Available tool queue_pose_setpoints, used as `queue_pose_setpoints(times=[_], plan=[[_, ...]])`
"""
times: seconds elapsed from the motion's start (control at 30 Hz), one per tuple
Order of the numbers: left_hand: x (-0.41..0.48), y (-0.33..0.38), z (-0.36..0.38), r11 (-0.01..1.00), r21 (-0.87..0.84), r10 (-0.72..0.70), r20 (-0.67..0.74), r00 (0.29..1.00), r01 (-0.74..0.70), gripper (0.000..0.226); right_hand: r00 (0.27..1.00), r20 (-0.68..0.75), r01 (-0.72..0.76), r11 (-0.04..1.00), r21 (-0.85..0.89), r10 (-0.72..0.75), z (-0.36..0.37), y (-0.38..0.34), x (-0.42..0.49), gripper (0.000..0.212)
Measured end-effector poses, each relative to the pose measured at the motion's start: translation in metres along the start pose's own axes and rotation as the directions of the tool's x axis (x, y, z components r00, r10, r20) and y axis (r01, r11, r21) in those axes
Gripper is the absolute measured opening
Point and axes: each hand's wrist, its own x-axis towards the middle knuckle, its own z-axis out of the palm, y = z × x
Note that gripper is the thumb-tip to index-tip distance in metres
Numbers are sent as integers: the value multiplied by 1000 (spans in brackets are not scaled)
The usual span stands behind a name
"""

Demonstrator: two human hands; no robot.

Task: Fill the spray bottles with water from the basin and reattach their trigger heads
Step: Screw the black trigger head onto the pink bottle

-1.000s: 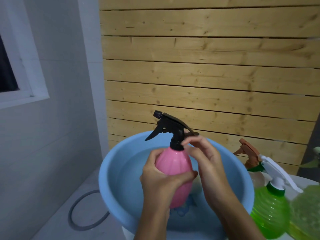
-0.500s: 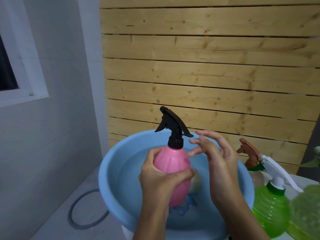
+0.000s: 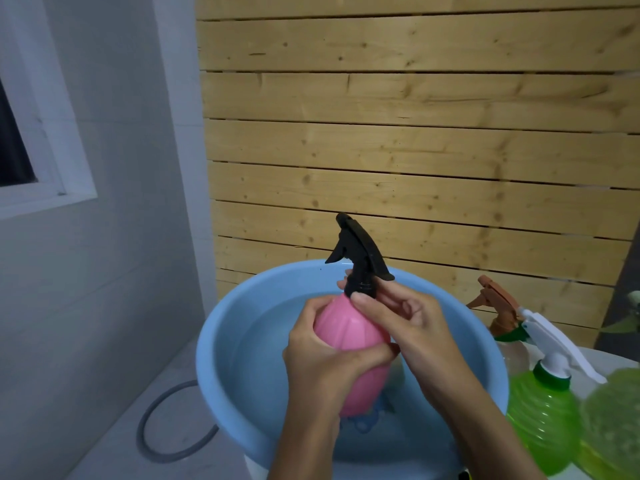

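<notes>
Pink ribbed plastic spray bottle (image 3: 349,337) sits just below centre, held upright above the water in the round light-blue plastic basin (image 3: 221,341), so that drips would likely fall back in. At the basin's 8 o'clock a grey hose loop (image 3: 173,424) lies on the floor. The left hand (image 3: 325,362) is clenched round the bottle's belly, probably to stop the body turning. At the bottle's 12 o'clock stands its black plastic trigger head (image 3: 360,251), with the nozzle aimed toward 10 o'clock. The right hand (image 3: 412,327) pinches the head's collar between thumb and fingers, a grip suited to screwing it down. Whether the head is fully seated I cannot tell. At the basin's 3 o'clock, on the white desk (image 3: 616,362), stand a brown-headed pale bottle (image 3: 498,306), a green ribbed bottle with a white trigger head (image 3: 540,420) and a yellow-green bottle (image 3: 613,427), set aside within reach.
</notes>
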Motion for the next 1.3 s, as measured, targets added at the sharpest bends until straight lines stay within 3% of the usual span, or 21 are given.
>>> queue_pose_setpoints(times=[0.17,0.33,0.47,0.57,0.8,1.03,1.3], plan=[[0,0,3,1000,7,20,-26,999,-20,62,989,-121,65,990,-122,-80,7,1,-1,12],[0,1,3,997,62,47,-29,998,-46,58,968,-218,77,971,-225,-127,14,0,-3,12],[0,3,4,990,117,86,-37,996,-81,61,964,-241,56,974,-220,-110,12,-2,-4,9],[0,3,4,986,148,80,-49,996,-72,66,983,-175,2,964,-268,-50,6,-6,-1,11],[-2,1,6,965,226,145,-24,989,-135,66,987,-124,-138,939,-314,104,-2,-34,4,52],[-4,14,20,943,290,179,-30,983,-163,69,983,-165,-158,834,-529,82,-12,-63,26,17],[-12,28,61,978,110,176,13,984,-176,77,974,-216,-185,792,-582,68,-30,-101,43,19]])
